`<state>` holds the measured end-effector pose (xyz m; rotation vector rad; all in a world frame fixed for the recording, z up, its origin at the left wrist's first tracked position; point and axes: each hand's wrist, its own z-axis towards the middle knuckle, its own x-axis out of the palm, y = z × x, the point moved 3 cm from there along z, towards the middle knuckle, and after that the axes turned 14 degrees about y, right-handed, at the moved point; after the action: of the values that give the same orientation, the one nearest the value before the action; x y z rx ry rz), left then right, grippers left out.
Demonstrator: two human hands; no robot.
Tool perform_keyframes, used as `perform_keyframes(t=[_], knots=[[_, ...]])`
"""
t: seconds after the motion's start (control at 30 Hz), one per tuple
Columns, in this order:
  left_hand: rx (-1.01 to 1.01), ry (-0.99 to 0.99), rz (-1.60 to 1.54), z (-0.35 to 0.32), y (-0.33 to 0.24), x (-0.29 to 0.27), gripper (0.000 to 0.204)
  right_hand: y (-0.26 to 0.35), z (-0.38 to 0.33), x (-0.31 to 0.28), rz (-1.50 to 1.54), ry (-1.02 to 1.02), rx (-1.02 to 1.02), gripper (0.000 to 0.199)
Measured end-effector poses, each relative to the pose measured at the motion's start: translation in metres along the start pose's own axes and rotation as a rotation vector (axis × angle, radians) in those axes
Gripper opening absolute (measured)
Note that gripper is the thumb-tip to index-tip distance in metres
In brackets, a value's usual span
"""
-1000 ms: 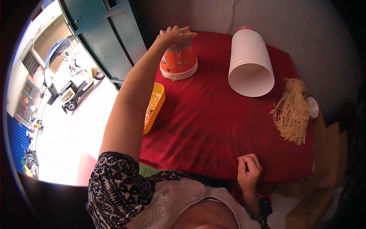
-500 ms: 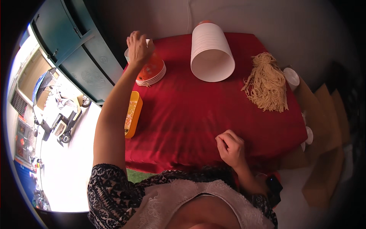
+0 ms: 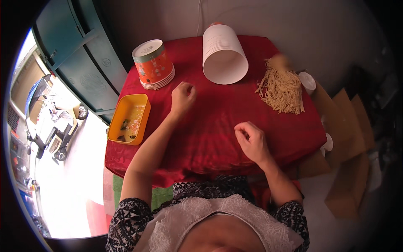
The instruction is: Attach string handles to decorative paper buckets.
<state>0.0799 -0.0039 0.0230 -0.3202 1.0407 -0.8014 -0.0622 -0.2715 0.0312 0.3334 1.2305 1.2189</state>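
Leftward of the left hand [image 3: 183, 99], a smooth yellow tray [image 3: 145, 119] is holding small bits [image 3: 133, 126]; just beyond that hand's loosely curled fingers, tapered orange cups [image 3: 154, 68] are standing upside down, nested. Farther beyond, ridged white cups [image 3: 223, 47] are lying sideways. The right hand [image 3: 253, 143] is holding its fingers folded thumbward; I cannot tell whether either hand is pinching anything. Rightward beyond, stringy beige strands [image 3: 282, 93] are lying bunched.

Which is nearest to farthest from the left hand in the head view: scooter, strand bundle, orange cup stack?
From the left hand:
1. Orange cup stack: ahead and to its left, on the red table.
2. Strand bundle: across, at the table's right side.
3. Scooter: outside, at the picture's left.
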Motion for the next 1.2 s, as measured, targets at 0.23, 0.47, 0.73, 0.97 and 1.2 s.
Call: perform_keyframes(t=[0.23, 0.47, 0.73, 0.97, 1.2], knots=[[-0.008, -0.02, -0.044, -0.02, 0.005, -0.002, 0.018, -0.03, 0.079, -0.024, -0.341, -0.123, -0.16, 0.014], [0.002, 0.035, -0.033, -0.023, -0.004, -0.007, 0.02, -0.09, 0.174, -0.046, -0.415, -0.388, -0.096, 0.026], [0.065, 0.059, -0.023, -0.023, -0.005, -0.008, 0.021, -0.121, 0.193, -0.049, -0.399, -0.628, -0.095, 0.02], [0.022, 0.075, 0.001, -0.022, -0.003, -0.007, 0.023, -0.126, 0.198, -0.052, -0.509, -0.585, -0.099, 0.015], [0.022, 0.075, -0.025, -0.022, -0.004, -0.007, 0.022, -0.121, 0.198, -0.055, -0.531, -0.532, -0.1, 0.016]])
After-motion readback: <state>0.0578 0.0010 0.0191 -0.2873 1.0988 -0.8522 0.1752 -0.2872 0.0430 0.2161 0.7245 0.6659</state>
